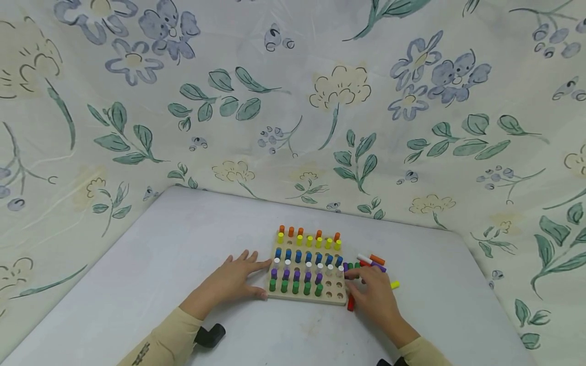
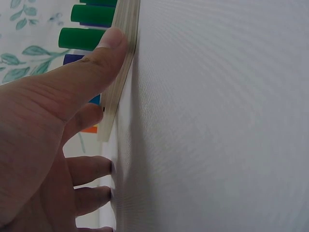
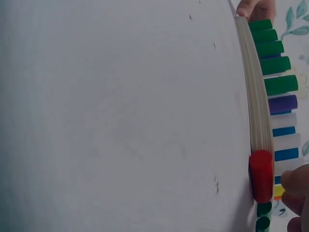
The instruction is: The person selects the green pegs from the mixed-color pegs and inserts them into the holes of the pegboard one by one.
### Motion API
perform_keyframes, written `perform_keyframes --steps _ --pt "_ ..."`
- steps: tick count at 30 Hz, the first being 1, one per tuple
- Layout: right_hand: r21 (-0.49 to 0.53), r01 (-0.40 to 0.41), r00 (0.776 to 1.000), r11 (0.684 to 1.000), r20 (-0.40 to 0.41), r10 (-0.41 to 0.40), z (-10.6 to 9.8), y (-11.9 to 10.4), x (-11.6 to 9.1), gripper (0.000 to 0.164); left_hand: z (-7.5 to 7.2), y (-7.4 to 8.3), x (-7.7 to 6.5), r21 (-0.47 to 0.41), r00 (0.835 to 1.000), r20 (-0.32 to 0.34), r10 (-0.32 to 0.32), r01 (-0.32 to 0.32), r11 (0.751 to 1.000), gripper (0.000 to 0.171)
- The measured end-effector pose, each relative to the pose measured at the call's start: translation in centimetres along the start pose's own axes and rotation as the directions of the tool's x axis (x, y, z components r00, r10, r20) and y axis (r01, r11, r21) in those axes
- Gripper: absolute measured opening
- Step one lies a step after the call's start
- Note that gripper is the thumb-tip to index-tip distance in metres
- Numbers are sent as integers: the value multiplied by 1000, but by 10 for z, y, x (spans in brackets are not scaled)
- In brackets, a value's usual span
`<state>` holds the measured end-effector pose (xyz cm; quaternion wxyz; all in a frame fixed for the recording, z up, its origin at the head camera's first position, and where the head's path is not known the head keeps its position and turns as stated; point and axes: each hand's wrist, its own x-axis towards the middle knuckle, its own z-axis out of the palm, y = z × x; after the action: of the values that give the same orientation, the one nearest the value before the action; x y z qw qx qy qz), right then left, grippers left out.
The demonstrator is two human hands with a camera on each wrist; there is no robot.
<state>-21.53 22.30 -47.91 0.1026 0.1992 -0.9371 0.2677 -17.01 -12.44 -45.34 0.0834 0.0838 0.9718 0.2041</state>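
Note:
A wooden pegboard (image 1: 305, 297) lies on the white table, with rows of orange, yellow, blue, white, purple and green pegs standing in it. My left hand (image 1: 235, 277) rests at its left side, fingers spread and thumb touching the board's edge, as the left wrist view also shows. At the right edge is my right hand (image 1: 376, 295), thumb and index fingertips bent beside the last white peg (image 1: 341, 271). Whether these fingertips pinch anything is hidden. A red peg (image 3: 261, 176) lies against the board's right corner, just below this hand.
Loose pegs lie right of the board, among them a white peg (image 1: 364, 258), an orange peg (image 1: 377, 259) and a yellow peg (image 1: 394, 285). Bare holes (image 1: 328, 295) show at the board's near right corner. A floral cloth (image 1: 293, 127) hangs behind the table.

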Motion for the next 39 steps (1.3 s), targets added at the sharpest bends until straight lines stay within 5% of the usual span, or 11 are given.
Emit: perform_keyframes --steps 11,20,39 --pt "-50 15 1000 999 -21 -16 1 10 6 30 0 0 0 -2 1000 1 -6 6 1000 84" --pt "-64 -15 1000 998 5 15 2 12 8 57 -1 0 -1 -5 1000 -1 -6 6 1000 84" --pt "-146 -8 997 989 75 19 4 10 14 53 0 -1 -1 -3 1000 -7 6 -6 1000 86"
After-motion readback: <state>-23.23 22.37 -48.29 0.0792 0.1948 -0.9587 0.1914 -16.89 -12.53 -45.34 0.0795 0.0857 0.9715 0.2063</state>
